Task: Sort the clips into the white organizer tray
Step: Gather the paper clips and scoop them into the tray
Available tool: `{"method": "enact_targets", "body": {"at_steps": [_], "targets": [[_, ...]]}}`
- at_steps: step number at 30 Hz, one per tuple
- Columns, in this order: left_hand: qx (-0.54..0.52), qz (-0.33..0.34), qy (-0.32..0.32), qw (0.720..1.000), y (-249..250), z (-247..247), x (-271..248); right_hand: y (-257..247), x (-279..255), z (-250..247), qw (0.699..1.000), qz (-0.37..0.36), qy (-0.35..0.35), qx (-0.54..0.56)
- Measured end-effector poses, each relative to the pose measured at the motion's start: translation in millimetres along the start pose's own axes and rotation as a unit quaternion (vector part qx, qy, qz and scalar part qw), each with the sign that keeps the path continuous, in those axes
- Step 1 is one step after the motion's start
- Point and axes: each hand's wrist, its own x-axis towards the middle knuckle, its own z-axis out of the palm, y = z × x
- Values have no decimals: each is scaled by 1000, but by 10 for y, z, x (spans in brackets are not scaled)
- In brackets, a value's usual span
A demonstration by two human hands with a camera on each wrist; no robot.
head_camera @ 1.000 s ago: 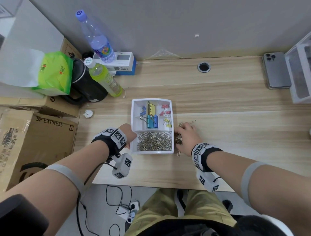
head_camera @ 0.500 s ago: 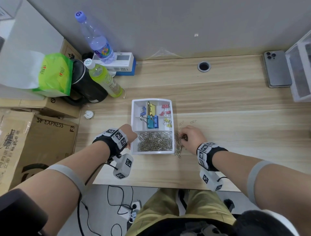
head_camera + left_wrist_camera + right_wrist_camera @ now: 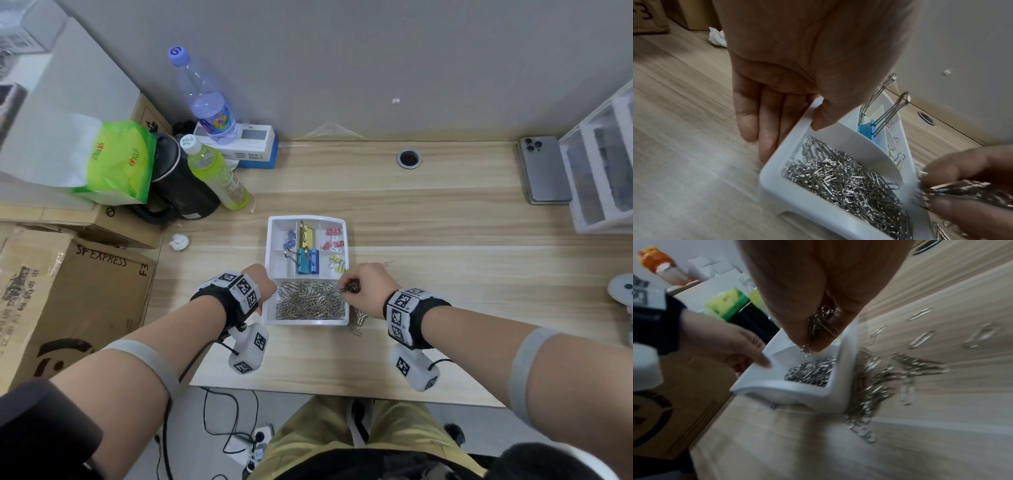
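Observation:
The white organizer tray point(image 3: 306, 322) point(image 3: 777, 188) point(image 3: 797, 391) sits mid-desk. Its near compartment holds a heap of silver paper clips point(image 3: 310, 301) point(image 3: 840, 180); the far compartments hold coloured binder clips point(image 3: 306, 259). My left hand point(image 3: 263, 287) point(image 3: 777, 100) holds the tray's left rim, fingers straight against the outside wall, thumb over the edge. My right hand point(image 3: 363, 286) point(image 3: 813, 331) pinches a bunch of paper clips point(image 3: 349, 287) point(image 3: 820, 324) over the tray's right side. More loose paper clips point(image 3: 358, 322) point(image 3: 879, 382) lie on the desk just right of the tray.
Two bottles point(image 3: 219, 174), a black kettle point(image 3: 181, 192) and a green bag point(image 3: 116, 161) crowd the back left. A crumpled paper point(image 3: 179, 242) lies left of the tray. A phone point(image 3: 544, 171) and clear drawers point(image 3: 603, 164) stand at the back right. Cardboard boxes point(image 3: 68, 291) sit left.
My right hand gathered paper clips from the desk pile beside the tray, lifted them and moved left over the tray's near compartment. The left hand stayed on the tray.

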Motion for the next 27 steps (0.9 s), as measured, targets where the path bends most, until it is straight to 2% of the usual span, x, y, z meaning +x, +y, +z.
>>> {"method": "enact_targets", "body": {"at_steps": [5, 10, 14, 17, 20, 23, 27], "targets": [[35, -1, -14, 999, -1, -22, -18, -240, 75, 269, 998, -38, -29, -27], [16, -14, -16, 1000, 11, -46, -66, -270, 76, 442, 995, -53, -65, -46], [-5, -10, -20, 1000, 7, -48, -69, -174, 29, 337, 995, -80, -23, -63], [-13, -18, -35, 999, 18, -54, -71, -40, 28, 135, 995, -59, 32, -79], [-3, -22, -38, 999, 36, -62, -64, 203, 57, -113, 990, 6, 76, -121], [16, -37, -46, 998, 61, -60, -42, 410, 99, -273, 979, 77, 47, -181], [17, -45, -33, 998, 73, -67, -55, 436, 143, -251, 973, 63, 9, -222]]}}
